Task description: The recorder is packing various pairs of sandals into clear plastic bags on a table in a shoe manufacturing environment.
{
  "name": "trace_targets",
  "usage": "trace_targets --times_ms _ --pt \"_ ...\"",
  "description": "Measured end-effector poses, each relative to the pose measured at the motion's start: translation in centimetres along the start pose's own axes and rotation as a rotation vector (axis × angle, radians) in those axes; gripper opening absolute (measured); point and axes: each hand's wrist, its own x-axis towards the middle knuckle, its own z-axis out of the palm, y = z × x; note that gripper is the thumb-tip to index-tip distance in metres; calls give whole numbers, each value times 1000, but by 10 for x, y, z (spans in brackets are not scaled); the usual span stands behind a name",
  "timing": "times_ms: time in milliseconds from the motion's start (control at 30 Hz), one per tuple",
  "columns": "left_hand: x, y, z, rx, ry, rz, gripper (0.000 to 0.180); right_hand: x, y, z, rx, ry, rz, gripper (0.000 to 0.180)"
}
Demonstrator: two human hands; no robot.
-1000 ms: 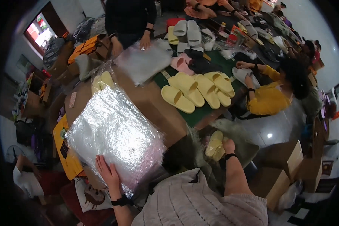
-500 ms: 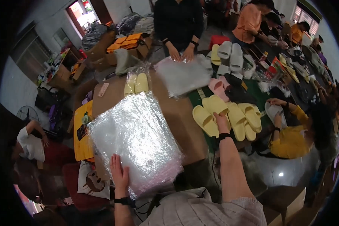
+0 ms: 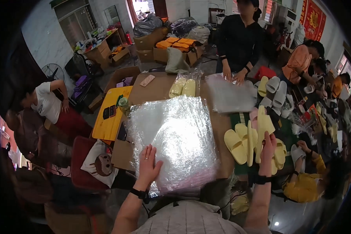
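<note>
My left hand (image 3: 147,167) lies flat, fingers extended, on the lower left part of a stack of clear, shiny plastic bags (image 3: 175,136). My right hand (image 3: 268,151) grips a pair of pale yellow slippers (image 3: 264,126), held upright on edge above the right side of the table. Other yellow slippers (image 3: 234,147) lie just left of that pair, and more yellow slippers (image 3: 280,154) are partly hidden behind my right hand. Beyond the bag stack, a yellow pair in a clear bag (image 3: 189,89) rests on the table.
Across the table a person in black touches another pile of clear bags (image 3: 232,95). Grey slippers (image 3: 279,93) sit at the far right. To the left are a yellow board (image 3: 112,113), a black calculator (image 3: 109,112) and a phone (image 3: 147,80). Co-workers sit along the right side.
My right hand has raised a pair of yellow slippers from the group on the table. My left hand stays on the bags, its fingers more spread. The view has turned leftward.
</note>
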Motion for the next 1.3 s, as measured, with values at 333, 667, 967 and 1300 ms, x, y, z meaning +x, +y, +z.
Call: trace_targets --times_ms 333,667,967,1300 --pt "-6 -8 7 15 20 11 64 -141 -170 137 276 -450 8 33" --pt "-8 -14 12 -19 66 39 70 -222 -104 291 109 -585 98 24" --pt "-12 -18 20 -673 45 -62 44 -302 -27 296 -331 -878 10 25" --pt "-5 -16 5 -43 13 56 62 -267 -10 239 -702 -803 -285 32"
